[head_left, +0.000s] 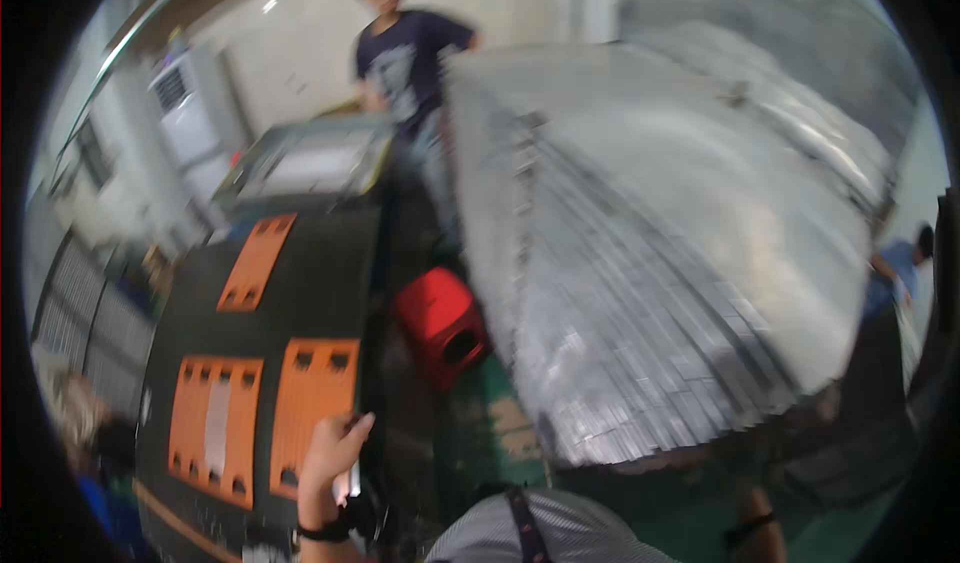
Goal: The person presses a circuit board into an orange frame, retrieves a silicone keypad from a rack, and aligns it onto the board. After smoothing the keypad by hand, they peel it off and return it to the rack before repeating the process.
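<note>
My left hand (336, 449) is closed at the right edge of the dark table, over the lower right part of an orange slotted panel (312, 388). Something small and dark shows at its fingertips, and a shiny bit lies just below the palm; what it holds I cannot make out. A second orange panel (190, 418), with a pale strip down its middle, lies to the left. Farther back rests a narrower orange panel (257, 263). At the lower right, my right hand (750, 498) is dim and blurred below the metal stack, its fingers unreadable.
A large stack of grey metal strips and sheets (640, 343) fills the right side. Between it and the dark table (320, 283) stands a red stool (438, 318). A person (410, 63) stands behind, near a framed panel (310, 158); another person (900, 268) is at far right.
</note>
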{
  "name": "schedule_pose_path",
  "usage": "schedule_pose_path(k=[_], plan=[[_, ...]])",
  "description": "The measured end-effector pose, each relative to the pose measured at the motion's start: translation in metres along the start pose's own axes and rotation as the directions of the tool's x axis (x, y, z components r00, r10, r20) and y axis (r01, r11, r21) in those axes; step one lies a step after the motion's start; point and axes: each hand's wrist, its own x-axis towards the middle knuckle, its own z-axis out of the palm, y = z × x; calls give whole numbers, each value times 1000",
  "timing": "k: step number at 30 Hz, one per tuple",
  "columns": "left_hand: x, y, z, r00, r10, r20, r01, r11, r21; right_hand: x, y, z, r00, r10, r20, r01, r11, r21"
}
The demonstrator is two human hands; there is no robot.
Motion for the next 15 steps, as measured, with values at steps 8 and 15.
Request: schedule_pose_path(k=[8, 15], plan=[[-27, -177, 22, 839, -508, -197, 439, 844, -310, -142, -131, 225, 266, -556, 787, -125, 790, 600], [-71, -261, 61, 335, -840, -426, 640, 535, -552, -14, -362, 250, 319, -862, 394, 311, 488, 816]])
